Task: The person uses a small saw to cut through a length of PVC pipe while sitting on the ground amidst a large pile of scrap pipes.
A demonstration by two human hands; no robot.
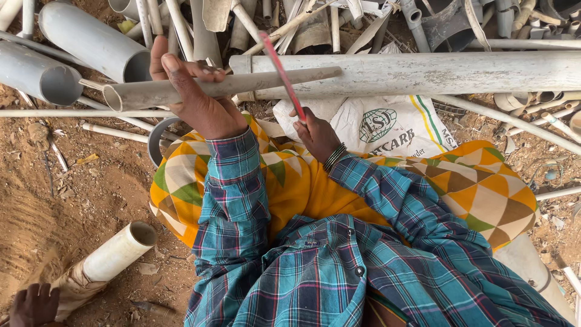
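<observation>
My left hand point(195, 91) grips a grey plastic pipe point(266, 82) that lies level across my lap, its open end pointing left. My right hand point(316, 134) holds a thin red blade point(280, 71), which slants up across the pipe and touches it near the pipe's right end. Both arms wear blue plaid sleeves. A dark beaded band is on my right wrist. A yellow, green and brown patterned cloth point(490, 194) covers my knees under the pipe.
Behind lies a thick grey pipe point(436, 72) over a white printed sack point(387, 124). Wide grey pipes point(91, 42) and several thin tubes are stacked at the back. A cream pipe point(118, 251) rests on the dirt, with another person's hand point(33, 306) by it.
</observation>
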